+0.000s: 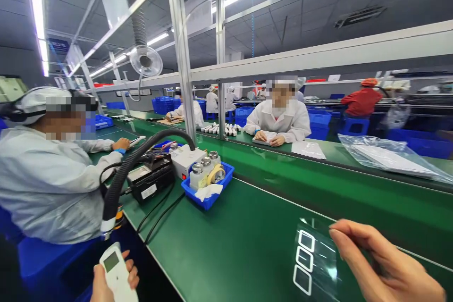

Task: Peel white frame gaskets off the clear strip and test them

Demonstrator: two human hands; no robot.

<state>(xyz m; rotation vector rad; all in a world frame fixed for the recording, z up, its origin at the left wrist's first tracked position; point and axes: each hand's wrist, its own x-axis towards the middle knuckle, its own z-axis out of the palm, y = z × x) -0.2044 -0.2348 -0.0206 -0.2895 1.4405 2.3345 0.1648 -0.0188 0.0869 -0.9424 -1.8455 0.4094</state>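
Observation:
At the lower left, my left hand [100,283] is closed round a white handheld device [119,276] with a small grey screen near its top. My right hand [385,264], lower right, pinches a clear plastic sheet [323,264] by its edge between thumb and fingertips. Along the left of that sheet run three white rounded frames [303,260] in a column. The sheet hangs above the green table mat [226,245], well apart from the device. My right hand's lower part runs out of the picture.
A blue tray [208,200] holds bottles, tape and white cloth. Beside it stand a black box [150,179] and a black hose [116,184] that bends toward my left hand. A co-worker [53,174] sits left, another [279,118] across. A bagged white stack [392,158] lies at right.

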